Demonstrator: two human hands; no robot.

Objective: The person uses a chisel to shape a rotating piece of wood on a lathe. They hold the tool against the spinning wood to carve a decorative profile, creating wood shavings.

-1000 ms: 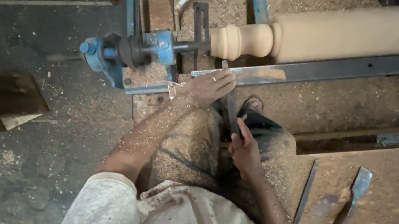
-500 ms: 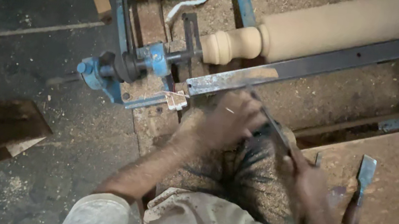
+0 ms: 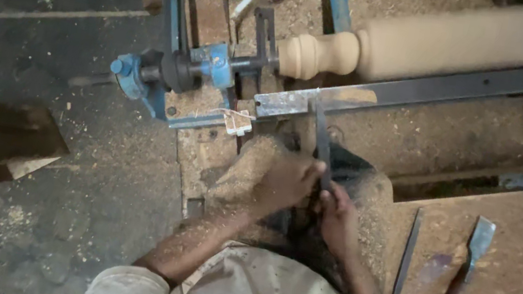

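Both hands grip the long chisel (image 3: 322, 142): left hand (image 3: 284, 181) closed round its shaft, right hand (image 3: 337, 216) clasping lower, tip on the tool rest (image 3: 419, 94) below the turned spindle (image 3: 425, 47). Shaping step, I'd say; next needs steady pressure.
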